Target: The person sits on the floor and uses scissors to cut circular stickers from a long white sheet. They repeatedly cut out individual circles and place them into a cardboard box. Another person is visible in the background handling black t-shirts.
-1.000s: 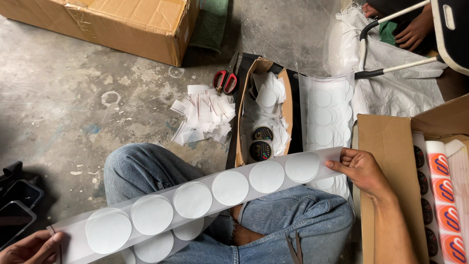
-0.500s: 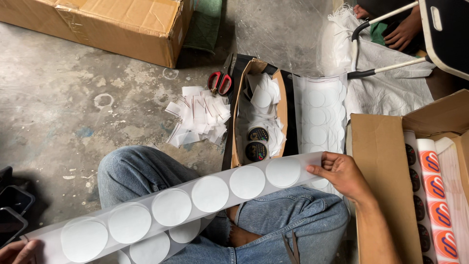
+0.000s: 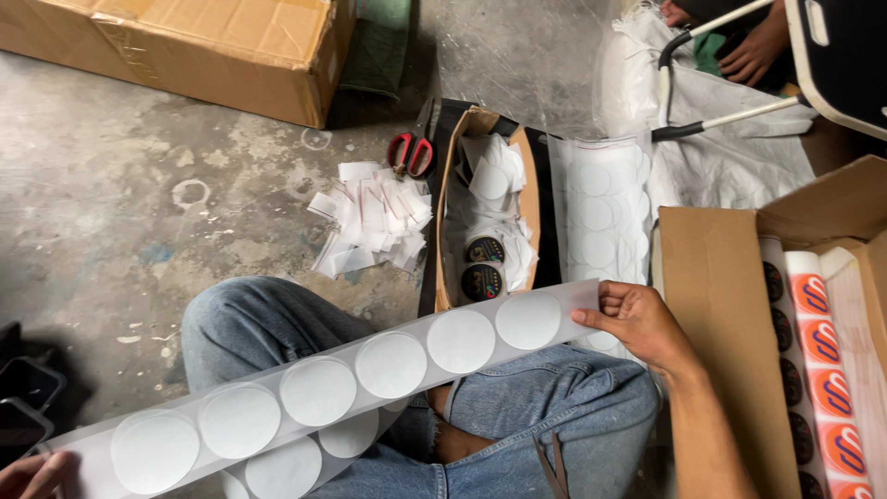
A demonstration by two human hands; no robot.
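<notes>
Long white strip of round stickers (image 3: 370, 379) stretched slantwise over lap.

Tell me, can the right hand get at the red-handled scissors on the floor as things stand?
Probably not freely: the right hand is pinching the end of the sticker strip, and the open small box sits between it and the scissors.

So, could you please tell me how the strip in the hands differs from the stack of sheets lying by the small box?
The long strip of white round stickers is stretched between the left hand and right hand above the knees; the stack of sticker sheets lies flat on the floor. The strip shows one row of circles, the stack several columns. Both carry white circles on pale backing.
</notes>
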